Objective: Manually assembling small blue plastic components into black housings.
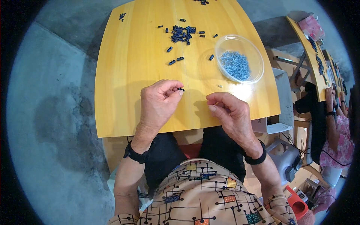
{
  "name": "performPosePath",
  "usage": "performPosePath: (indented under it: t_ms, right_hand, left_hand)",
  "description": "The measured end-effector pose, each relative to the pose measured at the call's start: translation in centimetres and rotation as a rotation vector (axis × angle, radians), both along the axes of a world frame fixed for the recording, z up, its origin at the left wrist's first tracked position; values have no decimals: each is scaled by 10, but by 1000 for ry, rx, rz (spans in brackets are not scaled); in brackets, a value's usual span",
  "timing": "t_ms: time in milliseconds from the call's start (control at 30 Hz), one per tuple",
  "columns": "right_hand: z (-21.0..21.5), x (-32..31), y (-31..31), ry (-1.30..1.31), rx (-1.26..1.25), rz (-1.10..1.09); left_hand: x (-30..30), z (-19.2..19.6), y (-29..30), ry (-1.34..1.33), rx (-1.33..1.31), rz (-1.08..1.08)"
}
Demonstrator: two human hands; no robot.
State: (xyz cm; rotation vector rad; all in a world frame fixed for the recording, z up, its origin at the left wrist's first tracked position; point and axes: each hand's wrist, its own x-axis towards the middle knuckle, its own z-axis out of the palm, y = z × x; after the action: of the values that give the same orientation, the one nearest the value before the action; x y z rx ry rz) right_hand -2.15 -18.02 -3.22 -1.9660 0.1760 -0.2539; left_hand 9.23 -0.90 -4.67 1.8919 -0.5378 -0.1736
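My left hand (160, 102) is closed in a pinch over the near part of the table, gripping a small black plastic piece (180, 89) between thumb and forefinger. To its right, my right hand (229, 110) has its thumb and fingers curled together; whatever they may hold is too small to make out. A tiny silvery piece (220, 86) lies on the wood just beyond the right hand. Farther off stands a clear round plastic tub (258, 67) holding a heap of small shiny bluish metal pieces (235, 65), too fine to tell their kind.
A pile of black plastic pieces (180, 34) sits mid-table, with several strewn around it. Small dark bits (122, 17) lie at the far left of the yellow table (131, 56). A white box (281, 112) is beside the right edge. Farther right, people sit along another table (318, 88).
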Motion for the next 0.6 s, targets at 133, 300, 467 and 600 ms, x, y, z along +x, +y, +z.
performPosePath:
  t_ms: [133,300,467,600]
  right_hand:
    - [11,3,3,-50,-114,27]
    - [12,5,7,-77,-222,99]
    - [23,11,13,-70,-277,120]
    - [21,11,14,-75,-335,155]
  left_hand:
    - [5,8,6,374,-224,28]
    - [16,8,13,238,-90,66]
    - [29,7,13,34,125,89]
    - [38,-1,14,-239,291,82]
